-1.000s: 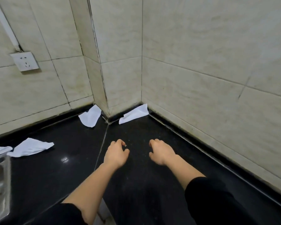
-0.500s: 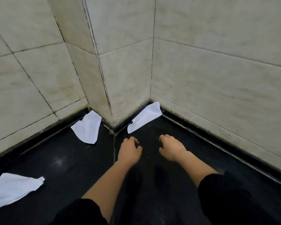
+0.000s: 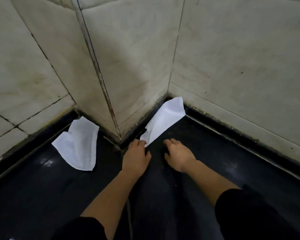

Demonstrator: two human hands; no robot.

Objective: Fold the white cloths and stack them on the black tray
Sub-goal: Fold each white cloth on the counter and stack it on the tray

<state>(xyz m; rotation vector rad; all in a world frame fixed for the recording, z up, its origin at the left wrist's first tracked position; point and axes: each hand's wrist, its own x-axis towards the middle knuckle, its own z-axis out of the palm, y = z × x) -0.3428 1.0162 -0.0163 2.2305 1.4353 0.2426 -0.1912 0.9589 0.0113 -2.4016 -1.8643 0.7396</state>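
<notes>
A crumpled white cloth (image 3: 164, 122) lies in the corner where the black countertop (image 3: 42, 196) meets the tiled walls. My left hand (image 3: 136, 156) rests palm down, and its fingertips touch the near tip of this cloth. My right hand (image 3: 177, 155) rests just right of that tip, fingers loosely curled, a small gap from the cloth. A second white cloth (image 3: 78, 146) lies rumpled to the left, beyond the jutting wall column. No black tray is in view.
A tiled wall column (image 3: 128, 66) juts out between the two cloths. Tiled walls close the counter at the back left and right. Black sleeves cover both my upper arms at the bottom of the view.
Both hands have slid forward toward the corner cloth, and my left fingertips now reach its near tip. The view has moved closer and tilted down; the third cloth at the left is out of frame.
</notes>
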